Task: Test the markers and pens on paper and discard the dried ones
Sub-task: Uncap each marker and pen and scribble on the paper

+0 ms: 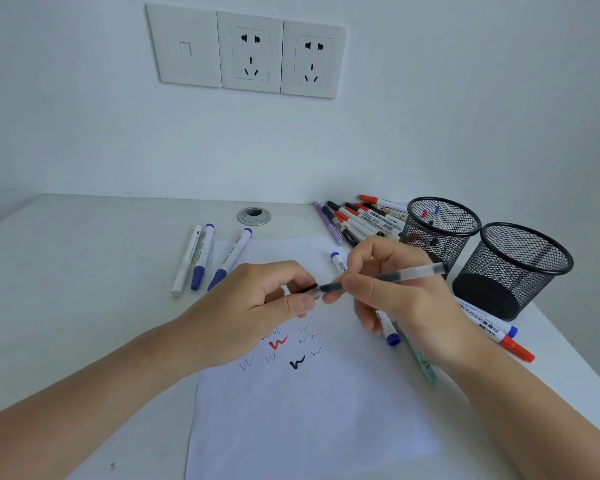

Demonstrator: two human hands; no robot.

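Observation:
A clear-barrelled black pen (413, 272) lies level above the white paper (312, 417). My right hand (399, 292) grips its barrel. My left hand (257, 303) pinches the pen's dark cap end (309, 288); cap and barrel look joined or nearly so. The paper carries several thin grey zigzags, one red scribble (278, 342) and one dark blue scribble (297, 363). A blue-capped whiteboard marker (388, 329) and a pale green pen (421, 363) lie on the paper, partly under my right hand.
Three markers (205, 259) lie left of the paper. A heap of red, black and purple markers (361, 218) sits at the back by the wall. Two black mesh cups (440, 230) (513, 271) stand right; two markers (499, 336) lie before them. A cable grommet (254, 215) is behind.

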